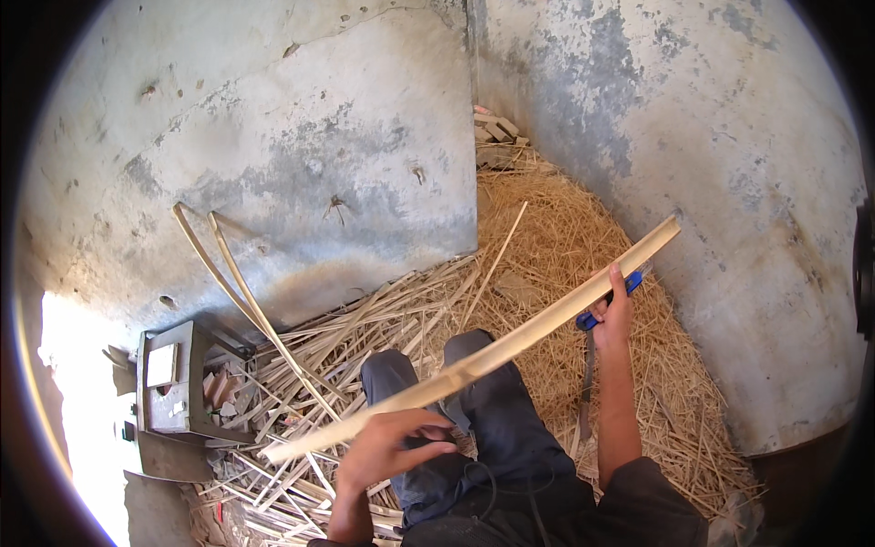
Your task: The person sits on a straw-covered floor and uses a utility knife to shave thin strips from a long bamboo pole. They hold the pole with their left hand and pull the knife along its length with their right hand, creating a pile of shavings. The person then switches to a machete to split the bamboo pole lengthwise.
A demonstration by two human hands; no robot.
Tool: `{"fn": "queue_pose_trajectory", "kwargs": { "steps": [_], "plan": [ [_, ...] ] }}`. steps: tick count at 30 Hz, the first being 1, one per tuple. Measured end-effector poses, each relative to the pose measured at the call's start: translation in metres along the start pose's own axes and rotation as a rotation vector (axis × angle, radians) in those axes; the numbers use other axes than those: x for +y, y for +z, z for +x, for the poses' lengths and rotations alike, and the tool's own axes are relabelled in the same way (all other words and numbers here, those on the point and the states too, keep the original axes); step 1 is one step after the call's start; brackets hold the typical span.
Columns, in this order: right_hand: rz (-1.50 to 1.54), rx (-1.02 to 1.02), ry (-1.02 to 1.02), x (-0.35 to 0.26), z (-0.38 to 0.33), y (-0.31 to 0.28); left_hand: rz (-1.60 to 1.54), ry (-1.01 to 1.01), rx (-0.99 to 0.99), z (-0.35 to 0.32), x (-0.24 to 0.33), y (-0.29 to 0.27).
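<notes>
A long, pale split-bamboo strip [501,351] lies slantwise over my knees, its far end raised at the right. My right hand [618,314] is closed round the strip's right part. In the same hand is a blue-handled tool [588,321], with a long dark blade [586,383] hanging down beside my forearm. Whether it is a knife or a saw I cannot tell. My left hand [392,447] is at the strip's lower left part, thumb and fingers apart. The strip runs along the upper edge of that hand; whether they touch is unclear.
Many loose bamboo strips [365,324] cover the floor at left, and shavings [556,219] pile up ahead and right. Two long bent strips [246,296] lean against the stained wall [301,137]. A dark box-like stand [187,383] is at left. Bricks [497,128] lie in the far corner.
</notes>
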State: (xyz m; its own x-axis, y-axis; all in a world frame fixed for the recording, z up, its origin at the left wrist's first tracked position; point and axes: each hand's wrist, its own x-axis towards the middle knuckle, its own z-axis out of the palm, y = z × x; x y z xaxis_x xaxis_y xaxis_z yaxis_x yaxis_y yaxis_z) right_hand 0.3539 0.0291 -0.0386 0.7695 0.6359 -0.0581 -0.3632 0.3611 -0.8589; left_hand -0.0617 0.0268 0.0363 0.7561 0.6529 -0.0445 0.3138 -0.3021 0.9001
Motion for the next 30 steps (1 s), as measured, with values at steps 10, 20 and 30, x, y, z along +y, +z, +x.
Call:
{"fn": "queue_pose_trajectory", "kwargs": {
  "steps": [10,20,30],
  "plan": [
    [-0.065,-0.190,0.092,-0.025,0.049,-0.006,0.354,-0.297,-0.042,-0.065,-0.052,-0.051],
    [-0.163,-0.228,-0.095,-0.075,0.076,0.013,-0.142,-0.424,-0.281,-0.057,-0.072,-0.032],
    [-0.403,-0.351,-0.439,-0.050,-0.011,0.031,-0.306,-0.325,0.095,-0.018,-0.040,0.008]
  ]
}}
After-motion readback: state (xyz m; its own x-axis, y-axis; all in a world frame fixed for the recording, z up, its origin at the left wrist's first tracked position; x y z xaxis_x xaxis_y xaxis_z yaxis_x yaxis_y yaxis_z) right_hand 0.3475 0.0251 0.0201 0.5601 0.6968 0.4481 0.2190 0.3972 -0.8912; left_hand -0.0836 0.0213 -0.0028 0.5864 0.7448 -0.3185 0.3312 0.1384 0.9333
